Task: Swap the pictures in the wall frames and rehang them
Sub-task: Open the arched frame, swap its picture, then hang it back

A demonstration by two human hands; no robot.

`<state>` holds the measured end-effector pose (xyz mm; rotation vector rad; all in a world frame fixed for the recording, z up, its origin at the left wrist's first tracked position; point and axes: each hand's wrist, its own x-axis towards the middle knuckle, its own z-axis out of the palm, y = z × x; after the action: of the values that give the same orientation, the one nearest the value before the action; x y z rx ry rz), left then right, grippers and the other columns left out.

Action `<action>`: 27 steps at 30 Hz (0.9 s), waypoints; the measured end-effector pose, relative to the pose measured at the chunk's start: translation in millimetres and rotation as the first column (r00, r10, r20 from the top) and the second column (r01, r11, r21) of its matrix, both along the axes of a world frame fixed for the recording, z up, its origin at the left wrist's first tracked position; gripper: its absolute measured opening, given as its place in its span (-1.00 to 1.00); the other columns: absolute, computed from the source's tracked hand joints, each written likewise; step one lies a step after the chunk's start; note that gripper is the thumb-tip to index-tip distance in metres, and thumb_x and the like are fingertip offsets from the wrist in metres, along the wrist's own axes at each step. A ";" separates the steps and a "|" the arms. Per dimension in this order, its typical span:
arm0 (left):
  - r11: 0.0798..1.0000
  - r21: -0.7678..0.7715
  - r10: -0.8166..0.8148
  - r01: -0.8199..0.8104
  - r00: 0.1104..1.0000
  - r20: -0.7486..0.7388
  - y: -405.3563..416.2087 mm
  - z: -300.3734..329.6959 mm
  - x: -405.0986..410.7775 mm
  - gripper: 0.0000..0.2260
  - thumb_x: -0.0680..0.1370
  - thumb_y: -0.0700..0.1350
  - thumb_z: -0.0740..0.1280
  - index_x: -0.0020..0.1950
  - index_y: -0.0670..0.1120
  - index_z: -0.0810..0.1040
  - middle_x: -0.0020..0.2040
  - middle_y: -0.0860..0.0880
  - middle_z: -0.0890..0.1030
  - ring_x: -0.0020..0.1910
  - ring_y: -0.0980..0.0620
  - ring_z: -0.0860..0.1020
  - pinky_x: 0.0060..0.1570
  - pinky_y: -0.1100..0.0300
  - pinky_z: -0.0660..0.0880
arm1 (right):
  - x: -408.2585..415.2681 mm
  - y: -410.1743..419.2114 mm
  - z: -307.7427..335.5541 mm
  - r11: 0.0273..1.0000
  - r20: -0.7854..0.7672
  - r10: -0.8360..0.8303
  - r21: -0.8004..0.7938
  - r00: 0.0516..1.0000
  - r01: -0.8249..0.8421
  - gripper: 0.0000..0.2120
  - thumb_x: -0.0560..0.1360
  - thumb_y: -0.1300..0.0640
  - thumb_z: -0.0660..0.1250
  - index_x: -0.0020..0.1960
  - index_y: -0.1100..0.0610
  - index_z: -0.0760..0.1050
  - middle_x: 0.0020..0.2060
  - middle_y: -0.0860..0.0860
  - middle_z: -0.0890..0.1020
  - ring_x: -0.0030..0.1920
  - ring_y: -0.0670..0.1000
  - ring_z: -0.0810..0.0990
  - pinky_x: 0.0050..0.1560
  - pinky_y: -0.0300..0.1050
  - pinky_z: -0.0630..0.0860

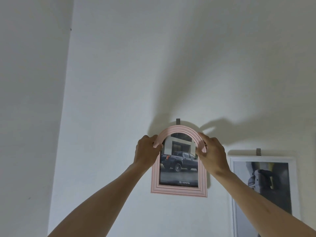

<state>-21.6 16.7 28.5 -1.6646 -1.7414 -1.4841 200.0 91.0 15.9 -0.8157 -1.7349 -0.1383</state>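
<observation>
A pink arched frame (pixel 178 189) sits against the white wall, its top just under a grey wall hook (pixel 178 121). Inside it is a picture of a dark pickup truck (pixel 178 161) with a car-brand caption at the bottom. My left hand (pixel 146 151) grips the arch on its left side. My right hand (pixel 212 152) grips the arch on its right side. To the right hangs a white rectangular frame (pixel 290 159) from a second grey hook (pixel 258 151), holding a grey picture that my right forearm partly covers.
The white wall (pixel 153 65) fills most of the view. A wall corner (pixel 65 103) runs down the left side, with a small dark mark high up. The white frame runs off the bottom edge.
</observation>
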 end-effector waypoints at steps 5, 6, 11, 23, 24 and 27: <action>0.999 0.041 0.035 -0.034 0.999 -0.029 7.4 -4.8 -3.0 -0.90 0.54 -0.01 0.32 -0.02 0.00 0.57 -0.19 0.02 0.47 -0.24 -0.06 0.53 -0.28 0.21 0.38 | -2.2 5.5 -6.2 0.973 0.079 -0.221 0.087 0.972 0.214 -0.49 0.55 0.13 0.35 0.48 -0.05 0.39 0.03 0.06 0.56 0.01 0.10 0.55 -0.26 -0.16 0.40; 0.998 0.047 0.048 -0.046 0.998 -0.045 8.1 -5.6 -3.4 -0.88 0.54 0.00 0.32 0.02 0.00 0.57 -0.16 0.02 0.48 -0.22 -0.06 0.53 -0.25 0.21 0.38 | -2.7 7.2 -7.8 0.972 0.078 -0.222 0.094 0.972 0.215 -0.49 0.55 0.13 0.35 0.48 -0.04 0.38 0.05 0.07 0.55 0.01 0.12 0.57 -0.28 -0.15 0.42; 0.996 0.070 0.060 -0.055 0.996 -0.065 10.8 -6.4 -6.4 -0.95 0.52 -0.04 0.33 -0.05 0.03 0.55 -0.17 0.05 0.47 -0.22 -0.06 0.52 -0.26 0.21 0.36 | -4.5 11.9 -13.9 0.976 0.071 -0.181 0.136 0.981 0.171 -0.45 0.52 0.18 0.40 0.48 0.03 0.39 0.04 0.11 0.55 -0.13 0.13 0.61 -0.37 -0.13 0.49; 0.994 0.099 0.061 -0.054 0.996 -0.072 10.0 -8.1 -6.9 -0.73 0.52 0.03 0.39 0.19 -0.01 0.57 -0.05 0.05 0.57 -0.15 0.01 0.54 -0.13 0.21 0.42 | 0.2 19.2 -13.5 0.987 0.067 -0.111 0.121 0.992 0.102 -0.50 0.48 0.16 0.40 0.38 -0.01 0.37 -0.07 -0.07 0.58 -0.09 -0.01 0.52 -0.33 -0.22 0.36; 0.994 0.099 0.060 -0.054 0.996 -0.068 9.2 -8.3 -6.3 -0.72 0.52 0.03 0.39 0.20 -0.01 0.57 -0.04 0.05 0.58 -0.15 0.01 0.55 -0.13 0.21 0.43 | 0.7 20.0 -13.9 0.988 0.064 -0.108 0.115 0.992 0.100 -0.52 0.48 0.16 0.39 0.37 -0.02 0.37 -0.08 -0.07 0.58 -0.09 -0.02 0.52 -0.35 -0.27 0.32; 0.994 0.092 0.058 -0.053 0.996 -0.062 7.1 -8.7 -4.8 -0.70 0.52 0.04 0.40 0.21 -0.02 0.57 -0.02 0.03 0.59 -0.14 0.03 0.55 -0.11 0.22 0.43 | 2.1 20.5 -14.5 0.989 0.059 -0.101 0.114 0.993 0.094 -0.55 0.49 0.13 0.39 0.35 -0.01 0.38 -0.09 -0.08 0.59 -0.09 -0.03 0.52 -0.35 -0.40 0.23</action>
<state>-26.4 23.8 19.8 -1.5881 -1.6479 -1.4460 202.2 111.5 1.4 -0.8224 -1.7316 -0.3276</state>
